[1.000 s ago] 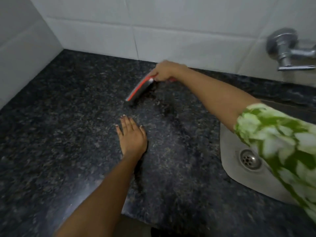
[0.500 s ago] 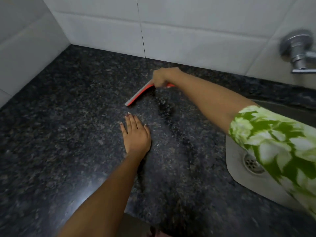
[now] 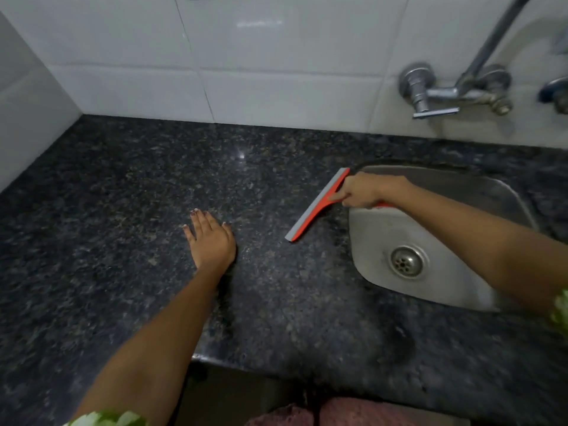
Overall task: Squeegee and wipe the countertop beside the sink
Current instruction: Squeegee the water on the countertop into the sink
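Note:
A red squeegee with a grey rubber blade rests its edge on the black speckled granite countertop, just left of the steel sink. My right hand is closed around its handle, at the sink's left rim. My left hand lies flat on the counter with fingers spread, well left of the blade and holding nothing.
White wall tiles back the counter and turn a corner at the left. A chrome tap is fixed to the wall above the sink. The drain sits in the basin. The counter's front edge runs below my arms.
My right hand has drawn the squeegee from near the back wall rightward across the counter to the sink's edge. My left hand stays flat in place.

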